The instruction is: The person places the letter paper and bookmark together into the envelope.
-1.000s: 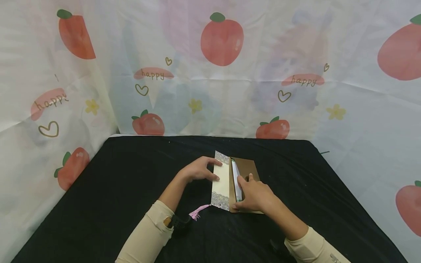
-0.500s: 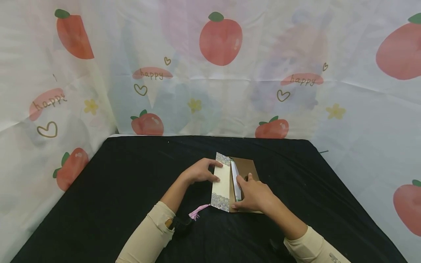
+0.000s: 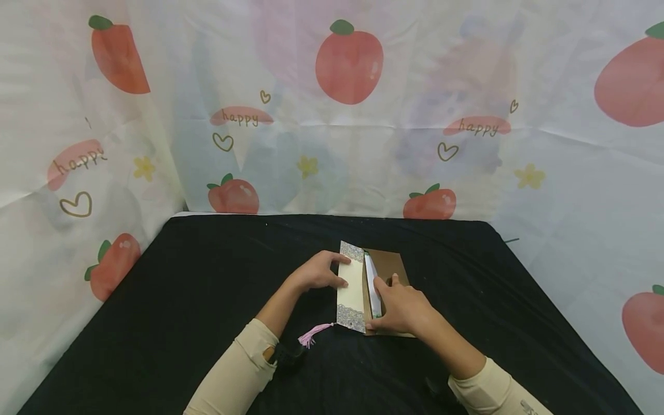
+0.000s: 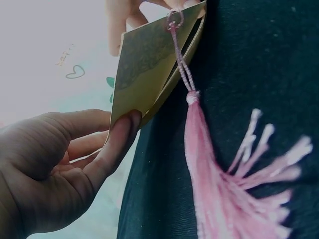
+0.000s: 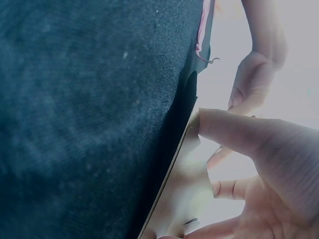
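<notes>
A brown cardboard folder (image 3: 391, 262) lies spread on the black table, with a white insert (image 3: 371, 276) standing along its fold. Over its left side rises a cream card (image 3: 350, 288) with silver lace bands; a pink tassel (image 3: 313, 333) hangs from its corner hole, large in the left wrist view. My left hand (image 3: 321, 271) pinches the card's left edge, thumb (image 4: 119, 142) on the near face, other fingers behind. My right hand (image 3: 404, 305) spreads across the folder, thumb (image 5: 224, 128) at its near edge and fingers reaching over the brown inside.
The black cloth (image 3: 223, 253) covers the table to its back edge. A white curtain (image 3: 332, 144) printed with peaches and hearts closes off the back and both sides.
My left hand has shifted slightly right, and the cream card leans a little closer to the fold. The right hand stays in place on the folder.
</notes>
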Available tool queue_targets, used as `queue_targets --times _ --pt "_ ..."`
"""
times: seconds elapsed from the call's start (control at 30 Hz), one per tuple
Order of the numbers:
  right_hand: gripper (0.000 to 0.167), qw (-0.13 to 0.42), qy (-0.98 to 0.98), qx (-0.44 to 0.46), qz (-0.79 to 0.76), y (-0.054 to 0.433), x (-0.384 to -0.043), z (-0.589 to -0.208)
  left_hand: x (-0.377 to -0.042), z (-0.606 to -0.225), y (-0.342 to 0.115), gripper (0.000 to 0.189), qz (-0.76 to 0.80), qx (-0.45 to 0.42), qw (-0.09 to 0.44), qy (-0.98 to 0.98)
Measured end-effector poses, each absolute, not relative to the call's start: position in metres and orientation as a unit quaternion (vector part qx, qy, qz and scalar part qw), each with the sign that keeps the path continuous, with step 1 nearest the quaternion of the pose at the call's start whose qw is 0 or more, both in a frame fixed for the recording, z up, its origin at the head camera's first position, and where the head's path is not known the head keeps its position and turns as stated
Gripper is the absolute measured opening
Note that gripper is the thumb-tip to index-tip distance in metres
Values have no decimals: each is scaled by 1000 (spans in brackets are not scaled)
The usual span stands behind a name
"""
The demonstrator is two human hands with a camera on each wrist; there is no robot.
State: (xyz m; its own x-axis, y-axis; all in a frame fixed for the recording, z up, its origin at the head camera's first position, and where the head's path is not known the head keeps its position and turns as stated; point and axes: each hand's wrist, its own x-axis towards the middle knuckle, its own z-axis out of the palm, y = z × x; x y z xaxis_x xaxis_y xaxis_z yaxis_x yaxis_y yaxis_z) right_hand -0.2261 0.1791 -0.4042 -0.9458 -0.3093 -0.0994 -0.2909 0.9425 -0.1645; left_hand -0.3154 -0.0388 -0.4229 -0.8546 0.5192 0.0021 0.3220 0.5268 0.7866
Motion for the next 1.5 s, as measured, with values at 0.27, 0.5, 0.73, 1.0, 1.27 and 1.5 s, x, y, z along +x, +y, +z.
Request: queue_targets --times 0.27,0.5,0.73,1.0,1.27,1.5 --pt "88 61 984 -152 -75 179 -226 -405 -313 -423 -36 57 401 239 109 878" --pt "90 63 984 -149 -77 179 -227 -406 -314 -426 -36 57 397 231 108 882" --pt "88 69 983 -146 -82 179 -227 -406 -314 -427 -35 57 398 225 108 883" --pt "71 58 983 -153 -80 179 -227 -405 -314 -427 -35 56 401 225 108 881" --pt "73 55 983 -153 -81 178 -226 -405 -313 -429 -35 57 435 212 135 864" --pt "73 53 983 -156 -81 178 -225 -404 -311 -428 -35 57 489 202 169 832"
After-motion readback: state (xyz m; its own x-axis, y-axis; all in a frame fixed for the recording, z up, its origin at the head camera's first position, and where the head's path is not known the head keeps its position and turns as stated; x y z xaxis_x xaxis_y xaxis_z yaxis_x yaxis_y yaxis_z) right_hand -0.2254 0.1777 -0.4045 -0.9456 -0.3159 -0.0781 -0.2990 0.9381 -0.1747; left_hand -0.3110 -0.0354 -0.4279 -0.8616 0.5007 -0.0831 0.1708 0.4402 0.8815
